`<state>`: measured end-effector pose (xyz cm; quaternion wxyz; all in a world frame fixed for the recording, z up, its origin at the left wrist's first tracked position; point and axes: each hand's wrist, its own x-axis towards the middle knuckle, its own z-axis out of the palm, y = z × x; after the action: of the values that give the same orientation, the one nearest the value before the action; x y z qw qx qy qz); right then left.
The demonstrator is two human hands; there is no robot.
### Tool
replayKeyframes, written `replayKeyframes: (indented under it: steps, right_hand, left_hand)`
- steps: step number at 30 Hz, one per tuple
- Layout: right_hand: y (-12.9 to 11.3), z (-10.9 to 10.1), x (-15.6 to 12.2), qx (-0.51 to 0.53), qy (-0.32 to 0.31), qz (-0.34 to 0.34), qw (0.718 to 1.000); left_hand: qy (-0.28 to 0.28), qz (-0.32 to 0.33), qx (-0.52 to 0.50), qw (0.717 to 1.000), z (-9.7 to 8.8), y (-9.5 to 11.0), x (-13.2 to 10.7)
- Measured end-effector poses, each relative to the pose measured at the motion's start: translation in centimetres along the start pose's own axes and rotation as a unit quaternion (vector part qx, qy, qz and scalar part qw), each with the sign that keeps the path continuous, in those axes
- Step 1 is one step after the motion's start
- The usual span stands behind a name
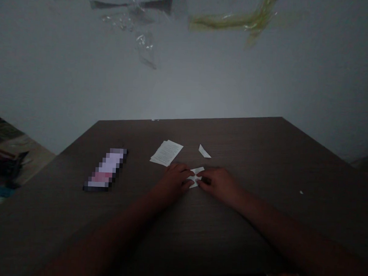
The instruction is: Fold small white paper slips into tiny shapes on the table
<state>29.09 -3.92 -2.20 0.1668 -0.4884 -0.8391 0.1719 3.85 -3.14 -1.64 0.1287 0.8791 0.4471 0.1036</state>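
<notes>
A small piece of white paper (197,171) lies on the dark table between my hands. My left hand (176,179) grips its left side, thumb and fingers close together. From the other side, my right hand (218,182) pinches the paper near its middle with thumb and forefinger. The paper looks creased, but its exact folds are partly covered by my fingers. Just beyond my left hand rests a stack of printed paper sheets (166,152). A narrow folded paper strip (204,151) lies a little past my right hand.
A phone (105,169) with a lit, blurred screen lies to the left on the table (250,145). One tiny white scrap (301,192) is at the right. Behind the table's far edge rises a pale wall (204,82) with tape and plastic stuck on it.
</notes>
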Motion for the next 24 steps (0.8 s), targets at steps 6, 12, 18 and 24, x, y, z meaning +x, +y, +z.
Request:
replayKeyframes:
  steps: [6, 12, 18, 24]
  right_hand:
    - [-0.2, -0.1, 0.1, -0.025, 0.021, 0.014, 0.999]
    - [0.4, -0.5, 0.8, -0.036, 0.034, 0.056, 0.997]
    - [1.5, -0.7, 1.0, -0.054, 0.061, 0.070, 0.994]
    - [0.7, -0.8, 0.5, -0.058, 0.057, 0.044, 0.996]
  left_hand:
    - [-0.019, -0.006, 0.008, 1.000, -0.6, 0.2, -0.1]
    - [-0.018, -0.008, 0.008, 1.000, -1.1, 0.9, -0.3]
    - [-0.013, 0.023, 0.026, 0.999, -1.5, 0.9, -0.7]
    - [-0.034, 0.006, 0.028, 0.999, -1.8, 1.3, -0.5]
